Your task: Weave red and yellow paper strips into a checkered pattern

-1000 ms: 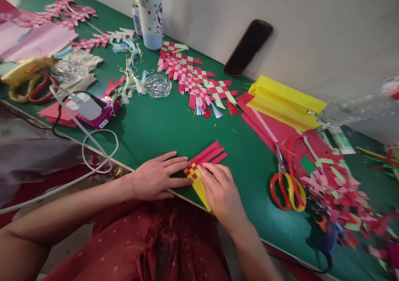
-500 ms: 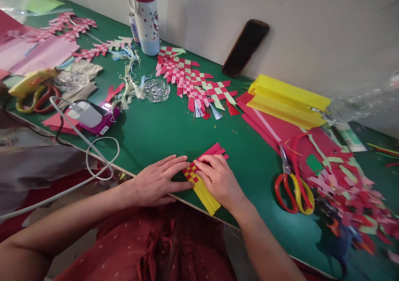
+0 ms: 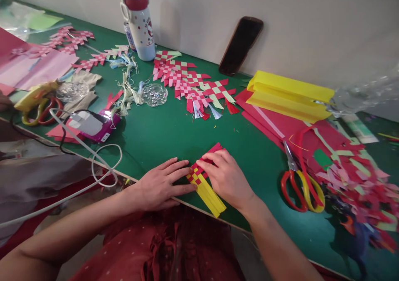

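Observation:
A small weave of red and yellow paper strips point(image 3: 209, 195) lies on the green table at its front edge. Its checkered part shows between my hands, with yellow ends toward me and red ends away. My left hand point(image 3: 163, 182) lies flat with fingers spread, the fingertips touching the weave's left edge. My right hand point(image 3: 229, 177) has thumb and fingers pinched together over the red strips; its fingers hide part of them.
Red-and-yellow-handled scissors point(image 3: 301, 185) lie to the right, beside paper scraps point(image 3: 358, 181) and folded yellow paper point(image 3: 289, 96). Finished woven pieces point(image 3: 190, 79), a bottle point(image 3: 141, 27) and a phone point(image 3: 241, 44) stand or lie behind. A white cable point(image 3: 102, 158) loops at left.
My right hand has shifted slightly up along the red strips. My left hand still rests at the weave's left edge. The view has tilted a little.

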`<state>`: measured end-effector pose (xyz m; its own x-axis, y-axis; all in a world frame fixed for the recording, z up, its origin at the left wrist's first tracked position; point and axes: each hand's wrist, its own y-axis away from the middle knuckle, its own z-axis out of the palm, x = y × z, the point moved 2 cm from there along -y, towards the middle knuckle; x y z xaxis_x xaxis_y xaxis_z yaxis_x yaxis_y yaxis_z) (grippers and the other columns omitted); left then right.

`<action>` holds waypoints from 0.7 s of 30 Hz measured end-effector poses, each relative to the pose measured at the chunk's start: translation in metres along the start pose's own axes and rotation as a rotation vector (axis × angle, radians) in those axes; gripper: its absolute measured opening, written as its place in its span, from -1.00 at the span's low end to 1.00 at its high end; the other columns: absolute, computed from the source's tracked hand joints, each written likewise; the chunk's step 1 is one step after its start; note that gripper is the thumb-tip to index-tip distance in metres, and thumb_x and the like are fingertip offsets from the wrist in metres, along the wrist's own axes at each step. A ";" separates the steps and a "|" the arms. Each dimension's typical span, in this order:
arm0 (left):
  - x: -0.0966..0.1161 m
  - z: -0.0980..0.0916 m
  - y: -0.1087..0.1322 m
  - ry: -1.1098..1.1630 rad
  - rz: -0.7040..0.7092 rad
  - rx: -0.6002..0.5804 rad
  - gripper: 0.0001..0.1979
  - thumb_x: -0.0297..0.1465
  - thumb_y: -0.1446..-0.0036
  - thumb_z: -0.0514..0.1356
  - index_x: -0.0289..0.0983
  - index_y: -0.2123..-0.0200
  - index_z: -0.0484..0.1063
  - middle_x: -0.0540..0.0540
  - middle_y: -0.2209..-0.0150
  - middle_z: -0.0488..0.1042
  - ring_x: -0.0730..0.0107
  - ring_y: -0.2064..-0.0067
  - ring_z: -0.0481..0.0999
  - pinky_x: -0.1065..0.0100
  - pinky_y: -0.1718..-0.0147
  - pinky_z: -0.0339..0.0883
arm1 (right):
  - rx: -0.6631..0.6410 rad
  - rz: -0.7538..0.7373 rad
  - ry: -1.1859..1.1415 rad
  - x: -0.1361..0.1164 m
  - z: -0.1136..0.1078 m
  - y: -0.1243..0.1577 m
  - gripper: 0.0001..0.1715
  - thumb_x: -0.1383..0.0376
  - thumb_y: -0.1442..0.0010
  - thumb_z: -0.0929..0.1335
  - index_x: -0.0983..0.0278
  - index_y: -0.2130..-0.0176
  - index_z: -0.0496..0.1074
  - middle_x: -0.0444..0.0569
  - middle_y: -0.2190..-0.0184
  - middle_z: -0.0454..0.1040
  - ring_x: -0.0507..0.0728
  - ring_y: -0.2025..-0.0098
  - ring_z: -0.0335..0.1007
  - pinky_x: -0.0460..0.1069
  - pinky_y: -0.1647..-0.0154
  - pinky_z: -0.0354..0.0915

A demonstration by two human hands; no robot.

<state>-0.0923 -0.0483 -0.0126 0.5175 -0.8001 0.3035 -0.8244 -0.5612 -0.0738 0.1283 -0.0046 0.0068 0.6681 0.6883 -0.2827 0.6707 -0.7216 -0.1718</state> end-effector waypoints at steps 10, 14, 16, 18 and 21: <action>0.001 0.001 -0.003 0.011 -0.014 -0.048 -0.39 -0.22 -0.17 0.24 -0.04 -0.27 0.19 -0.24 -0.39 -0.02 -0.02 -0.40 -0.04 -0.08 -0.31 -0.12 | -0.028 0.016 -0.029 0.004 0.003 0.007 -0.51 0.50 -0.24 0.21 0.21 -0.06 0.49 0.04 0.00 0.49 0.19 -0.01 0.26 0.14 -0.04 0.25; 0.002 0.001 -0.003 0.006 -0.011 -0.056 -0.41 -0.20 -0.17 0.24 -0.04 -0.25 0.20 -0.24 -0.39 0.00 -0.01 -0.40 -0.02 -0.07 -0.31 -0.13 | 0.030 0.015 -0.016 0.001 -0.001 0.018 -0.50 0.50 -0.26 0.19 0.22 -0.07 0.48 0.05 0.01 0.48 0.20 -0.02 0.24 0.13 -0.02 0.25; 0.002 0.000 -0.003 -0.003 -0.009 -0.057 -0.42 -0.20 -0.18 0.24 -0.04 -0.25 0.21 -0.25 -0.38 0.00 0.00 -0.40 -0.01 -0.06 -0.31 -0.14 | 0.019 -0.010 -0.002 0.000 0.000 0.023 -0.51 0.51 -0.24 0.21 0.18 -0.04 0.50 0.03 0.01 0.49 0.20 -0.02 0.23 0.13 0.01 0.25; 0.003 0.000 -0.003 -0.012 -0.012 -0.056 -0.41 -0.20 -0.18 0.24 -0.05 -0.25 0.21 -0.24 -0.39 0.00 0.01 -0.39 -0.01 -0.05 -0.32 -0.16 | 0.007 -0.010 0.030 0.000 0.001 0.026 -0.50 0.52 -0.21 0.24 0.14 -0.01 0.52 0.01 0.01 0.49 0.21 -0.02 0.22 0.12 0.04 0.24; 0.003 0.000 -0.004 -0.016 -0.009 -0.053 -0.41 -0.19 -0.18 0.24 -0.04 -0.26 0.20 -0.22 -0.39 -0.01 0.02 -0.40 -0.01 -0.04 -0.32 -0.18 | 0.064 0.057 0.103 0.003 -0.002 0.028 -0.52 0.52 -0.21 0.25 0.16 0.01 0.53 0.02 0.02 0.50 0.22 0.00 0.22 0.14 0.08 0.22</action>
<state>-0.0880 -0.0486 -0.0114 0.5284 -0.7986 0.2882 -0.8304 -0.5568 -0.0206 0.1499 -0.0226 0.0031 0.7363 0.6476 -0.1962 0.6110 -0.7609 -0.2185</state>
